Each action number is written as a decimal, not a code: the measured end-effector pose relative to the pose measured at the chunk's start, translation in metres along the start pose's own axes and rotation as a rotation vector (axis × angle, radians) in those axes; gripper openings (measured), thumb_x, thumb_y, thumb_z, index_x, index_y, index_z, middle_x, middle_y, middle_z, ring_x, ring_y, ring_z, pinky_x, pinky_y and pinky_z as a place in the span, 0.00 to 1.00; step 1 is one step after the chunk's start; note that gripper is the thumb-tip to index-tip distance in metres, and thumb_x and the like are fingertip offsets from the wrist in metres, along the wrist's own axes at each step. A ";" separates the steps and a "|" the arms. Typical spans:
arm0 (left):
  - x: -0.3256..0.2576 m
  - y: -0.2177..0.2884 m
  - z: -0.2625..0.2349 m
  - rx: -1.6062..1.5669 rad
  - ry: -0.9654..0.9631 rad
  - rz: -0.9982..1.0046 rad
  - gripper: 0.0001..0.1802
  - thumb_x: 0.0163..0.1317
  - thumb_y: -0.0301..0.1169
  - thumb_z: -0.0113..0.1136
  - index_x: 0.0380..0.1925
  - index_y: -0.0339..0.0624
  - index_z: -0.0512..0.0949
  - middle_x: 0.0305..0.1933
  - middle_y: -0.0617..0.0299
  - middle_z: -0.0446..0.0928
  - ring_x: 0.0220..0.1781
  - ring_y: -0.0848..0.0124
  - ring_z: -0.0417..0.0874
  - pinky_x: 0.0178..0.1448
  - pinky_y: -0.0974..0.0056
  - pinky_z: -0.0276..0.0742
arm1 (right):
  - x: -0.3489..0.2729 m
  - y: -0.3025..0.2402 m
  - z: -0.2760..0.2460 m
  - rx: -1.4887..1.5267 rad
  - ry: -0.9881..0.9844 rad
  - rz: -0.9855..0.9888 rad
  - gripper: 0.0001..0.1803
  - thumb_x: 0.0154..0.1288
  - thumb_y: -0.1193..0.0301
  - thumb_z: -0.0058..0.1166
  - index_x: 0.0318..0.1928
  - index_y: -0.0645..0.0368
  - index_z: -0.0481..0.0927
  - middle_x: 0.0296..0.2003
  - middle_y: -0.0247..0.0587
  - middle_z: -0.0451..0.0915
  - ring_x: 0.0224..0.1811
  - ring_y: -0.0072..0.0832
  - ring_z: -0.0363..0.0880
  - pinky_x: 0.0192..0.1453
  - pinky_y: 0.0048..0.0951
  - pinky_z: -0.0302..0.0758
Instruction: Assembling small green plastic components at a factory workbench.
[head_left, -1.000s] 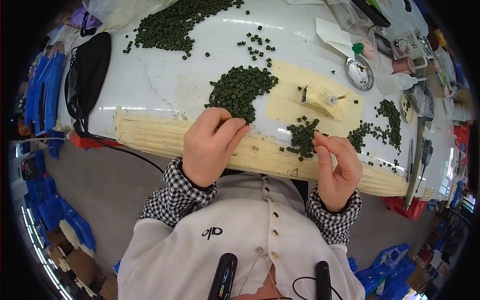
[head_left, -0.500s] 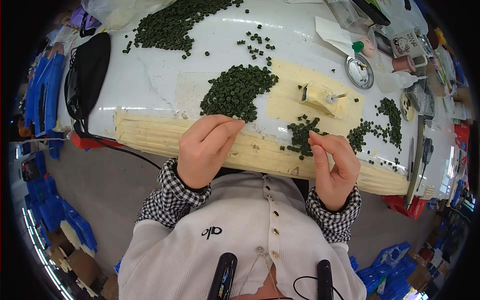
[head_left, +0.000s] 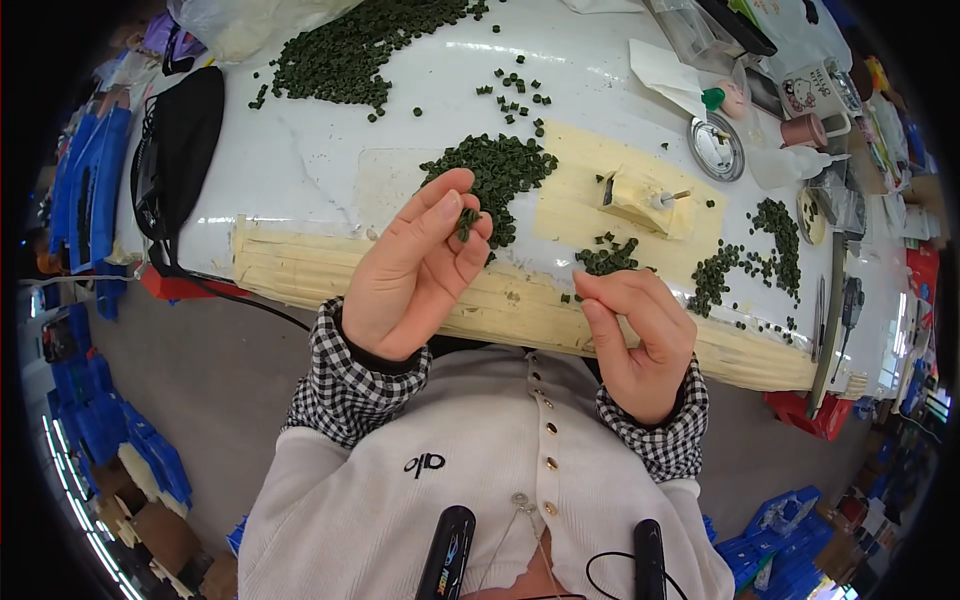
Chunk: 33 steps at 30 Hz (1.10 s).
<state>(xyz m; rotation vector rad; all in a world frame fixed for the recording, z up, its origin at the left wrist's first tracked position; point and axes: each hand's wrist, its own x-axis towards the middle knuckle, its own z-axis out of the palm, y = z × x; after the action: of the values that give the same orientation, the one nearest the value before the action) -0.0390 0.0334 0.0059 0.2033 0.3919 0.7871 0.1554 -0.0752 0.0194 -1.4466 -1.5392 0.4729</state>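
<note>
My left hand, turned palm up, holds a few small dark green spool-shaped parts at its fingertips. Just behind it lies a heap of the same green parts, which the fingers partly cover. My right hand is pinched, thumb against forefinger, over the taped front edge of the table; whatever sits in the pinch is too small or hidden to make out. Beyond those fingers is a smaller green pile. A block wrapped in cream tape, with a thin metal pin sticking out, stands behind that pile.
More green parts form a large heap at the far left, and others are scattered on the right. A round metal lid, tweezers and plastic boxes line the right side. A black face mask lies left.
My left hand has rolled palm up and lifted off the heap's near edge, with green parts now showing in its fingers. My right hand has moved left, away from the small pile.
</note>
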 end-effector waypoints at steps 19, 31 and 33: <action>0.008 -0.017 0.005 0.066 -0.010 -0.167 0.16 0.74 0.32 0.41 0.53 0.32 0.69 0.55 0.44 0.74 0.51 0.68 0.81 0.57 0.70 0.80 | -0.022 0.043 -0.071 -0.437 0.395 0.194 0.06 0.56 0.82 0.60 0.36 0.65 0.82 0.30 0.42 0.80 0.34 0.30 0.76 0.41 0.27 0.71; 0.004 -0.019 0.009 0.236 0.029 -0.121 0.16 0.73 0.31 0.45 0.56 0.36 0.70 0.37 0.66 0.70 0.32 0.81 0.65 0.35 0.77 0.64 | -0.010 0.047 -0.063 -0.863 0.182 0.100 0.05 0.52 0.75 0.63 0.31 0.60 0.82 0.28 0.37 0.76 0.38 0.36 0.71 0.44 0.36 0.68; 0.004 -0.016 0.007 0.205 0.020 -0.075 0.15 0.71 0.29 0.47 0.54 0.35 0.72 0.40 0.63 0.75 0.33 0.81 0.67 0.35 0.76 0.66 | -0.011 0.046 -0.060 -0.895 0.184 0.092 0.05 0.52 0.75 0.63 0.31 0.60 0.82 0.29 0.37 0.76 0.39 0.36 0.71 0.45 0.37 0.68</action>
<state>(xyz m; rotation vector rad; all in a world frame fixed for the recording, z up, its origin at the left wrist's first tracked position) -0.0236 0.0252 0.0059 0.3707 0.4967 0.6755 0.2284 -0.0934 0.0074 -2.1558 -1.6057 -0.3608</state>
